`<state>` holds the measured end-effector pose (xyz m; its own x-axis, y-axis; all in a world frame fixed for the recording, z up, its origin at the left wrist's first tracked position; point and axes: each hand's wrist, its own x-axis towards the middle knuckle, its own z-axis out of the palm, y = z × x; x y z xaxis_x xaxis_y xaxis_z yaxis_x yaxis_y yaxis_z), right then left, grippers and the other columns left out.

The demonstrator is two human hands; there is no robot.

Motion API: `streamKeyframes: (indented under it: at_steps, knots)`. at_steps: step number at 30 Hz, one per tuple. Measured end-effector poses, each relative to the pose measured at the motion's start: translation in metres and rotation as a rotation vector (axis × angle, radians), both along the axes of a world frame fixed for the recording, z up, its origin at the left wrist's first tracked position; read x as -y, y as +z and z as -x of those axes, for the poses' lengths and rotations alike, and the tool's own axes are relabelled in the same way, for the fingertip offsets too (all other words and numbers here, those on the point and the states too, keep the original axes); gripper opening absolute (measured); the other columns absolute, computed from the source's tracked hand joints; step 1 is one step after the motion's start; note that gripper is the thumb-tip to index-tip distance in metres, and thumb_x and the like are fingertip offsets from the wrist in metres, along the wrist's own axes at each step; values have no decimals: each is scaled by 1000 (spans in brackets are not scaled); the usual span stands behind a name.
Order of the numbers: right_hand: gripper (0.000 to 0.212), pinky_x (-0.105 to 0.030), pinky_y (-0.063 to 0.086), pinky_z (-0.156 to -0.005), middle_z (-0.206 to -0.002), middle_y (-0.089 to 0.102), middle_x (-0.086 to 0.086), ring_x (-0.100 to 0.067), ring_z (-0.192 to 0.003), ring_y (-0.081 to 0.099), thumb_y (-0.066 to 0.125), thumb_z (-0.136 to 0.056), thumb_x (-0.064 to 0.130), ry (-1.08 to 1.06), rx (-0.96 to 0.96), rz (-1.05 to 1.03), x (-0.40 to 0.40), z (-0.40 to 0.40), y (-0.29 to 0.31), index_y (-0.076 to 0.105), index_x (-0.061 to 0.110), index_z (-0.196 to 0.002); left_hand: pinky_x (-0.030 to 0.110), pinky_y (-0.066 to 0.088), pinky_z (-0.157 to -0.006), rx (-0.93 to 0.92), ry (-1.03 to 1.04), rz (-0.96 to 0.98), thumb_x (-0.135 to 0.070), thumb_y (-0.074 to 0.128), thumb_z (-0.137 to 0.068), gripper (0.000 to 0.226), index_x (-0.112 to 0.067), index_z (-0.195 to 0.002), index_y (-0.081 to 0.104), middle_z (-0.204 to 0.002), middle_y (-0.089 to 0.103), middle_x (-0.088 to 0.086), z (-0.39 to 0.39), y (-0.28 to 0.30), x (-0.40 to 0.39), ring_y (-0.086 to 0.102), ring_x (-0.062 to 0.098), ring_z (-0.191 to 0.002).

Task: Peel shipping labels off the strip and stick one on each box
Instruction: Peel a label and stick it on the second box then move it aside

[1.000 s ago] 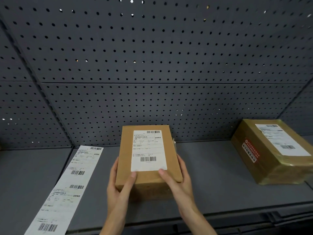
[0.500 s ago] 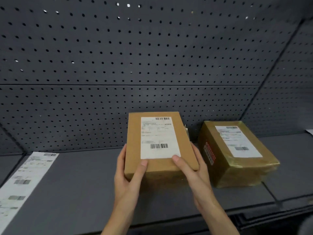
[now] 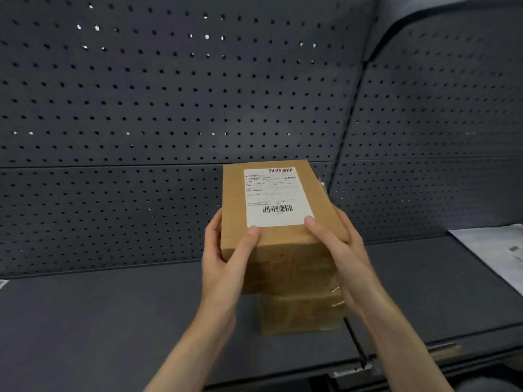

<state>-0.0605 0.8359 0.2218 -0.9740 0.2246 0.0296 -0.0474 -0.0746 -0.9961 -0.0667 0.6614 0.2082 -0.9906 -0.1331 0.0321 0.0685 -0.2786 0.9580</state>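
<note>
The labelled box (image 3: pixel 278 213) sits gripped between the left hand (image 3: pixel 226 258) and right hand (image 3: pixel 339 250), thumbs curled onto its top, above a second, taped box (image 3: pixel 300 312) on the shelf (image 3: pixel 113 321); this label (image 3: pixel 276 196) looks done; the label strip is out of view.

Over the last second both hands have carried the labelled box (image 3: pixel 278 205) rightward along the shelf (image 3: pixel 113 321); it now sits over the taped box (image 3: pixel 302 312), hiding that box's top. The label strip (image 3: pixel 2 283) has slid out at the frame's left edge, and white paper (image 3: pixel 492 250) now shows at right.
</note>
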Motion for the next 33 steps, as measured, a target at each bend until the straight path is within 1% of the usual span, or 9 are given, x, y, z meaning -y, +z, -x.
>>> streamKeyframes:
  at_steps: [3, 8, 12, 18, 24, 27, 29, 31, 33]
  knots:
    - [65, -47, 57, -97, -110, 74, 20, -12, -109, 70, 87, -68, 56, -28, 15, 32, -27, 3, -5, 58, 52, -126, 42, 55, -99, 15, -27, 1, -37, 78, -79, 61, -46, -133, 51, -125, 69, -15, 4, 1, -26, 67, 9, -113]
    - [53, -21, 59, -68, -104, 75, 18, 0, -90, 74, 80, -78, 42, -34, 15, 75, -51, 3, -10, 58, 45, -127, 37, 56, -97, 24, -30, 5, -34, 77, -83, 60, -45, -135, 50, -126, 68, -13, 5, -2, -52, 67, 9, -112]
    - [43, -15, 57, -61, -93, 75, 25, 3, -85, 73, 77, -83, 37, -9, 29, 84, -59, 6, -17, 57, 47, -120, 28, 55, -93, 38, -12, 15, -32, 77, -84, 59, -45, -135, 50, -125, 68, -15, 5, -8, -59, 66, 7, -112]
    - [45, -24, 55, -77, -101, 75, 23, 1, -93, 72, 78, -81, 41, 21, 44, 82, -58, 13, -28, 58, 47, -121, 14, 56, -79, 50, 17, 12, -31, 76, -85, 57, -44, -135, 51, -125, 67, -16, 7, -15, -59, 67, -2, -104]
    - [45, -18, 53, -73, -102, 74, 27, 9, -90, 70, 74, -82, 46, 11, 35, 27, -56, 11, -32, 56, 50, -123, 16, 55, -79, 36, -1, 11, -36, 78, -81, 61, -46, -134, 49, -125, 66, -19, 7, -18, -57, 65, -1, -107]
    - [43, -17, 52, -70, -105, 72, 24, 12, -84, 69, 73, -83, 44, -23, 41, 7, -53, 8, -29, 57, 47, -123, 19, 52, -87, 14, -27, 18, -43, 78, -74, 73, -47, -138, 43, -130, 60, -24, 8, -19, -53, 61, -1, -116]
    - [57, -14, 54, -69, -117, 70, 19, 10, -89, 69, 74, -79, 48, -27, 27, -56, -52, 6, -22, 57, 41, -133, 16, 50, -89, -27, -62, 53, -46, 78, -71, 84, -48, -143, 35, -132, 53, -31, 8, -17, -49, 55, -9, -119]
    - [77, -15, 54, -83, -139, 57, 21, 11, -105, 63, 75, -74, 53, -117, -25, -235, -54, 5, -18, 51, 37, -145, 2, 45, -83, -100, -86, 137, -48, 77, -72, 87, -50, -145, 30, -132, 44, -40, 7, -14, -39, 46, -26, -115]
    - [85, -28, 43, -108, -154, 38, 27, 6, -134, 44, 76, -75, 56, -249, -123, -492, -56, 4, -12, 45, 35, -150, -5, 37, -86, -185, -88, 275, -52, 74, -79, 79, -49, -146, 33, -138, 39, -41, 7, -11, -20, 36, -31, -121]
